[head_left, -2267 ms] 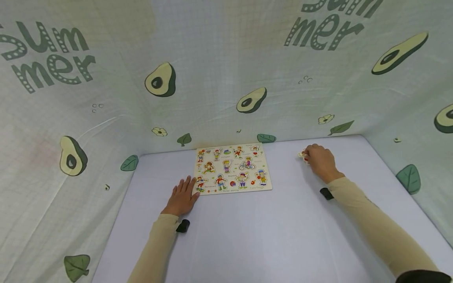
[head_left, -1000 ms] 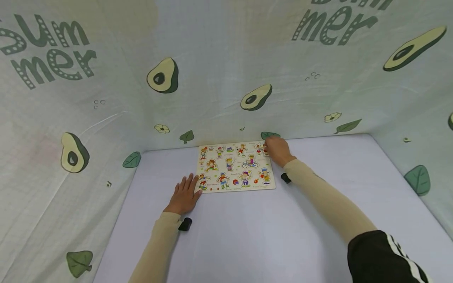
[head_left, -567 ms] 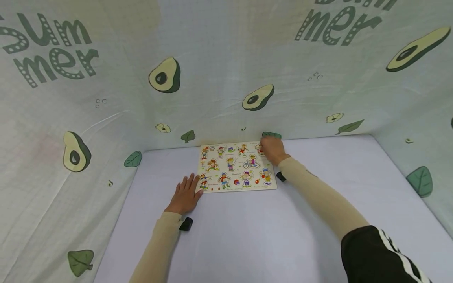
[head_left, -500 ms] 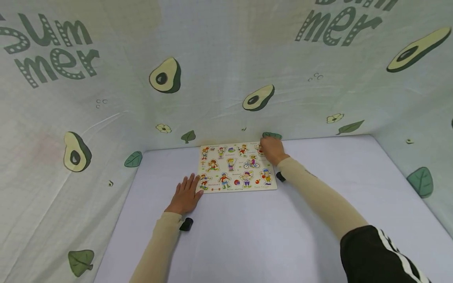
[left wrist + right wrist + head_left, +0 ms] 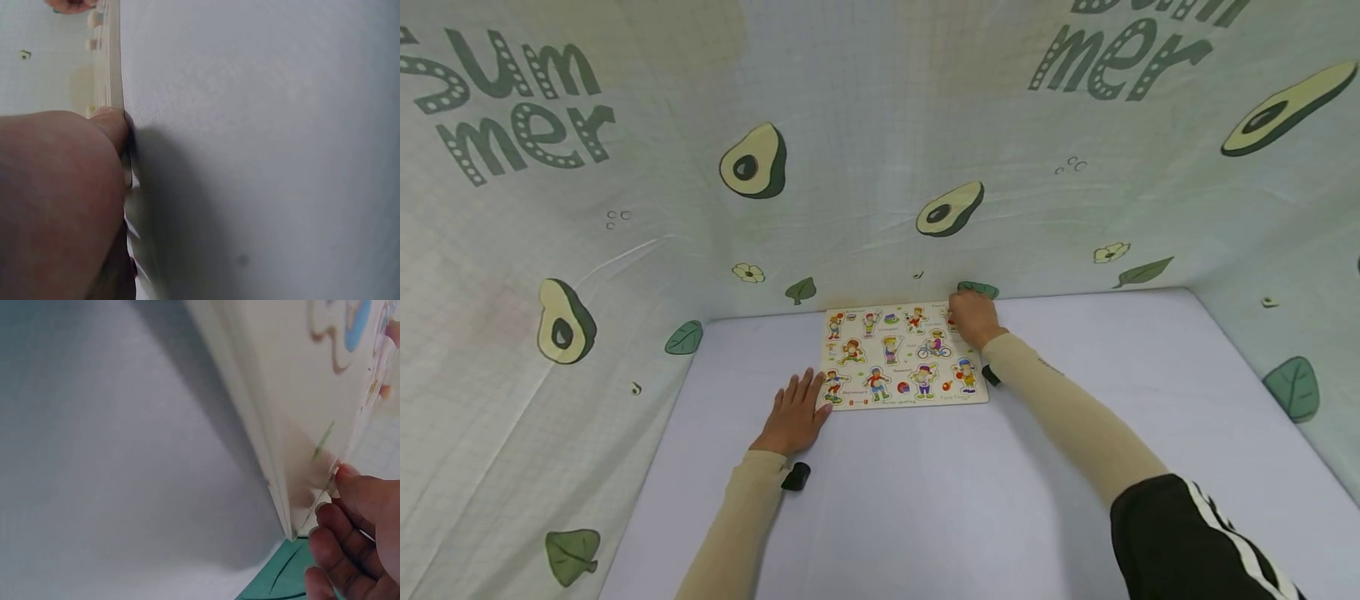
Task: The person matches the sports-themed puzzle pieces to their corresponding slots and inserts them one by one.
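Observation:
A wooden peg puzzle board [image 5: 880, 406] printed with children playing sports lies near the table's back edge. My left hand [image 5: 791, 417] is flat at its lower left corner, fingers spread, thumb touching the board. In the left wrist view the thumb [image 5: 109, 125] lies against the board's edge. My right hand [image 5: 976, 319] is over the upper right corner, pinching a small figure-shaped puzzle piece [image 5: 951, 324] between thumb and finger. The hand covers most of that piece. In the right wrist view the thumb [image 5: 359, 490] and fingertips meet just above the board's surface.
The board holds several other figure pieces, such as a cyclist [image 5: 934, 344]. A white tabletop [image 5: 895, 500] stretches in front. A hanging cloth [image 5: 842, 167] with avocados and leaves closes off the back and sides. A black wrist camera [image 5: 796, 477] sits under the left wrist.
My right hand has carried the puzzle piece leftward from the table's right side to the board's upper right corner, then shifted slightly left there. The left hand has stayed at the board's corner.

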